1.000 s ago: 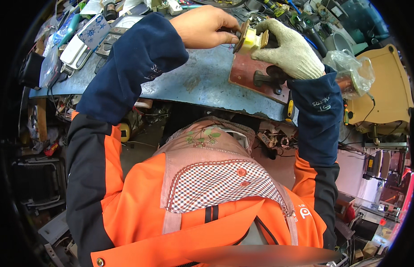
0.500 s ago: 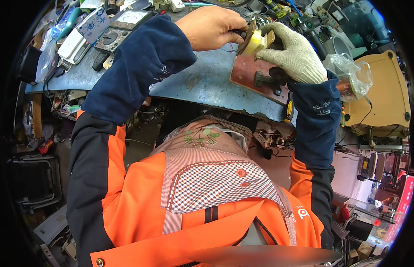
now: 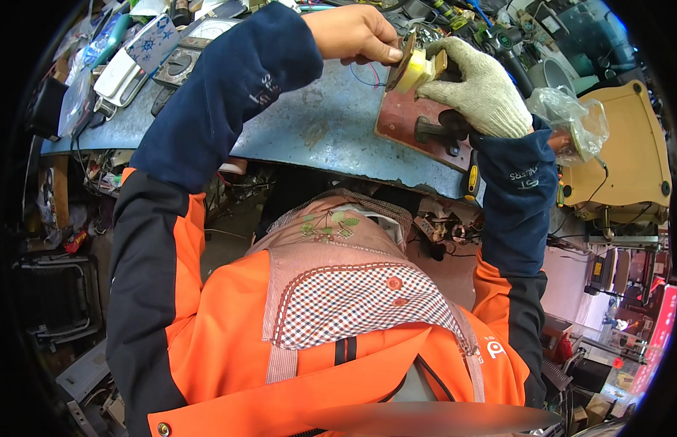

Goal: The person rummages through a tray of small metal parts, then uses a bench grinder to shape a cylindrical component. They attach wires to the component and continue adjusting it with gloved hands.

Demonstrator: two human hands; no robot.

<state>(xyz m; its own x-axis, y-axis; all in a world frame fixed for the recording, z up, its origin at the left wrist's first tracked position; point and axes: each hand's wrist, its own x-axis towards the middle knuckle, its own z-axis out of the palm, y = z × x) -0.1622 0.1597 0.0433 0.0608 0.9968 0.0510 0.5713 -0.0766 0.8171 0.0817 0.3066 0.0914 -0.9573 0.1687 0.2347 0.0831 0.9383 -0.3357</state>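
Observation:
A coil bobbin wrapped in yellow tape (image 3: 416, 71), with brown end plates, is held above a reddish-brown board (image 3: 402, 119). My right hand (image 3: 487, 91), in a cream knitted glove, curves around the bobbin's right end, thumb below and fingers above. My bare left hand (image 3: 359, 35) is at the bobbin's left plate. Its thumb and forefinger are pinched together there; what lies between them is hidden. Thin red and blue wires (image 3: 367, 75) hang below the left fingers. A black crank-like part (image 3: 444, 130) sits on the board under my right wrist.
The blue worktop (image 3: 316, 131) carries an analogue multimeter (image 3: 179, 64) and a white case (image 3: 122, 76) at the left. Tools and parts crowd the far edge. A yellow-handled screwdriver (image 3: 473, 180) lies by the near edge. A clear plastic bag (image 3: 571, 120) and tan panel (image 3: 619, 156) stand right.
My left hand has shifted slightly up, with its fingertips still by the bobbin's left plate. The red and blue wires show more now. My right hand and the bobbin have hardly moved.

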